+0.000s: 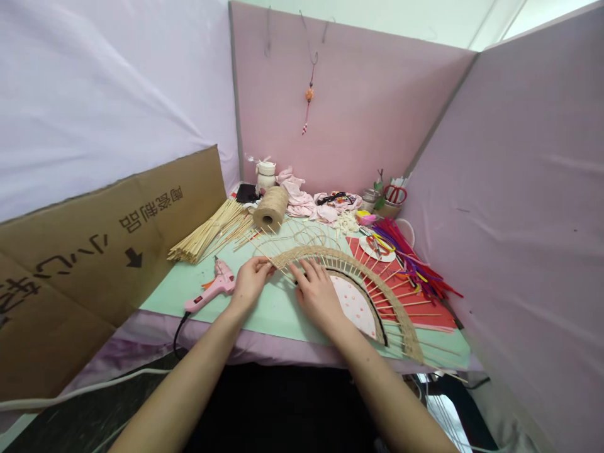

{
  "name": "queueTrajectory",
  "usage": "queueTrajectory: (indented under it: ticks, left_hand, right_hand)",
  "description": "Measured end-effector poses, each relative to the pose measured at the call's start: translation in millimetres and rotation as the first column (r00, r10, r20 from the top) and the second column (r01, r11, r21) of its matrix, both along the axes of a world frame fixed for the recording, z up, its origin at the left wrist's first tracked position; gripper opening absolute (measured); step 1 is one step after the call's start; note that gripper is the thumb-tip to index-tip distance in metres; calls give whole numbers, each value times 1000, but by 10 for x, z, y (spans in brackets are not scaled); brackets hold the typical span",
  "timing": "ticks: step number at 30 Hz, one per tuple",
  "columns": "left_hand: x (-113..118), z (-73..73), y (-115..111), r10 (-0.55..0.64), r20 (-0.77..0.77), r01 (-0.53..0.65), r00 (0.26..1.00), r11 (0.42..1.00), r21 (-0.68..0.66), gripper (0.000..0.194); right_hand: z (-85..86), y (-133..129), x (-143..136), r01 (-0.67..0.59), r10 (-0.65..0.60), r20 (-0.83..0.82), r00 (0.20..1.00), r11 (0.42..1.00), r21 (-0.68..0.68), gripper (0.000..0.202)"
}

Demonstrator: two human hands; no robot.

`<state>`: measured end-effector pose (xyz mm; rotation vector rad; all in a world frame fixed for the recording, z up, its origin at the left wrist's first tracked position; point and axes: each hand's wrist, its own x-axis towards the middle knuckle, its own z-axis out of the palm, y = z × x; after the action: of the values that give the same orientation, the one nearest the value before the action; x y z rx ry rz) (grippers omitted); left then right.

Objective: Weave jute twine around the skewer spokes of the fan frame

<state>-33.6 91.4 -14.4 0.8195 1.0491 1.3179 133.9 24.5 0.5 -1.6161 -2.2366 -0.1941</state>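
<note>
**Two hands on a half-round fan**

The fan [352, 259] lies on the green mat [278, 314], under the right fingers and stretching away to their right. Just right of those fingers is its white panel [353, 305], scattered with pinkish-red dots and edged with brown and black. Thin pale sticks [419, 303] radiate from it, crossing a tan woven band [402, 314] that arcs from the left fingertips, past the right fingertips and down to the right. Some sticks poke beyond the band.

Both bare forearms reach forward and draw inward. The left hand [250, 280] has its thumb and forefinger pinching the fan's left end; whether on band or stick, I cannot tell. The right hand [318, 296] lies palm down, fingers slightly spread over the sticks and the band's inner edge.

A pink glue gun [219, 283] rests left of the left fingers; a twine spool [271, 211] stands beyond them.
</note>
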Motion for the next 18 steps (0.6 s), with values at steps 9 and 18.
queueTrajectory:
  ticks: [9,18]
  left_hand:
    - [84,3,-144,121,171,-126,978,992,16,18]
    - [196,142,-327,137,380,-75,915,982,-175,12]
  right_hand:
    - [-44,-82,-42,42,-38,116,993,998,-37,50]
    - [-71,-55,-35,73,-71,108,992,997,-12,49]
